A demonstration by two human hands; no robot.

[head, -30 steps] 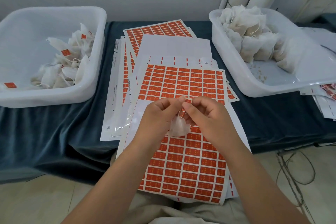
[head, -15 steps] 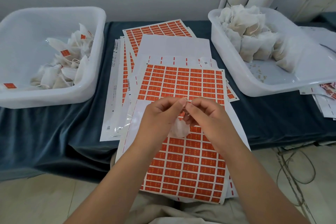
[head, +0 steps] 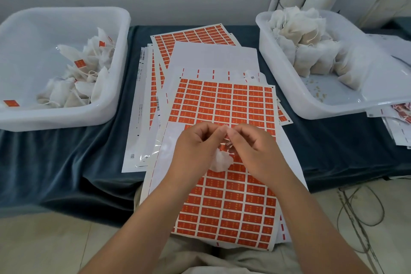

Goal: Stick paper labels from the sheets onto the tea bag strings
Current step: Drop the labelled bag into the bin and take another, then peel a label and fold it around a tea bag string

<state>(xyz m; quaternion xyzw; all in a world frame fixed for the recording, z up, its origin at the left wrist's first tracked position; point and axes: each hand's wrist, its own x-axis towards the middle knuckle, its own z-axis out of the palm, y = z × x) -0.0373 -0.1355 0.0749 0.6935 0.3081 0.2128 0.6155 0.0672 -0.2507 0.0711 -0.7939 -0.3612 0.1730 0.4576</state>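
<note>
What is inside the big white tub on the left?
The left tub holds white tea bags, some with orange labels. Whatever lies under the pile is hidden.

Left tub [head: 66,120] and right tub [head: 273,55] wall in the sheets [head: 211,55] on both sides. Open cloth [head: 66,162] lies before each tub.

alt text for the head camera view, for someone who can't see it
A left hand and right hand pinch fingertips together, holding a small white tea bag that dangles over a sheet of orange labels. On the dark table, a left tub holds labelled bags and a right tub holds unlabelled ones.
</note>
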